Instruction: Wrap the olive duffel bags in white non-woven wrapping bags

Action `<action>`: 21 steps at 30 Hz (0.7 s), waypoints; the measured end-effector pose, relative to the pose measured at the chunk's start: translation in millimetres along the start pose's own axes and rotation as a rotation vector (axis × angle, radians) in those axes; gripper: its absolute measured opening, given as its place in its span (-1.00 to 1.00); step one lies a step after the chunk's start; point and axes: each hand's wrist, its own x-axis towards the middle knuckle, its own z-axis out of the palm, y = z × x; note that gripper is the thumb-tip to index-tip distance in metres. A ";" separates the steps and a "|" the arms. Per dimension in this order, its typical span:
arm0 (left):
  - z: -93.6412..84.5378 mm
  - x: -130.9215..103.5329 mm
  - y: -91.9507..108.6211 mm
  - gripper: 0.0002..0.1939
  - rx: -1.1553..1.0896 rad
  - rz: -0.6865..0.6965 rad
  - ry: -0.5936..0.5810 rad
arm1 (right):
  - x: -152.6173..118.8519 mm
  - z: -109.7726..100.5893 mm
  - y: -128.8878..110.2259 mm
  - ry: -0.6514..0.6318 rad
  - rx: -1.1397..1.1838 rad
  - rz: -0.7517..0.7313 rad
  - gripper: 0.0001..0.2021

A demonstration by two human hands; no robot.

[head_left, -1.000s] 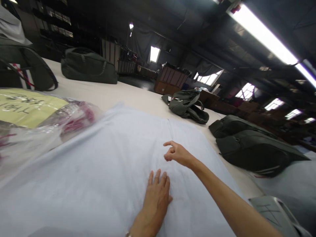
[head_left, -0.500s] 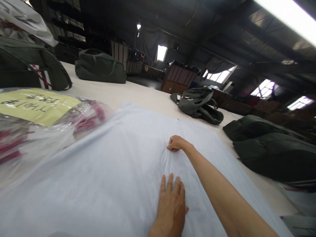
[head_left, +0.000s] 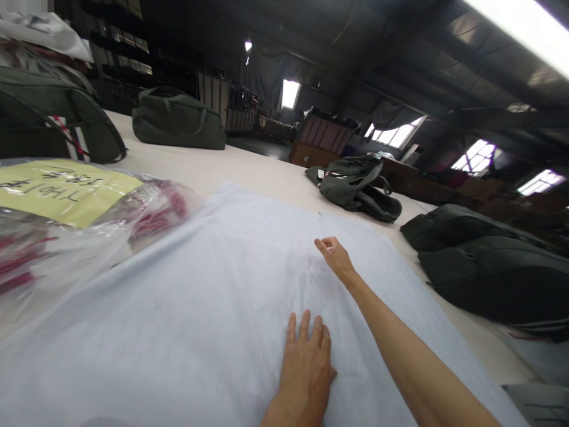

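A large white sheet lies over the table, slightly wrinkled near its middle. My left hand rests flat on it at the bottom centre, fingers apart and pointing away from me. Farther off, my right hand is raised just above the sheet, thumb and fingertips drawn together. Whatever is between those fingertips, if anything, is too small to make out. A thin dark thread-like mark shows on the sheet just beyond my right hand.
On the left, a clear plastic bag with red items bears a yellow label. Dark green bags stand along the pale table's far side, with another lying beyond the sheet and more at the right.
My right hand has let go of the pinched fold and moved up and right, off the sheet. The fold has flattened. My left hand has stayed nearly still.
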 end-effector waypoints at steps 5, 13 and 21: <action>-1.5 0.8 0.1 -0.34 0.037 -0.003 0.003 | -10.2 39.3 -8.9 0.030 -0.177 -0.305 -0.34; -5.3 -2.0 0.8 -0.36 0.098 0.000 0.043 | -12.5 41.1 -0.2 -0.083 0.162 -0.163 -0.21; -10.9 -9.0 4.9 -0.49 0.209 0.038 0.131 | -167.8 -70.8 37.0 -0.228 0.009 -0.417 -0.47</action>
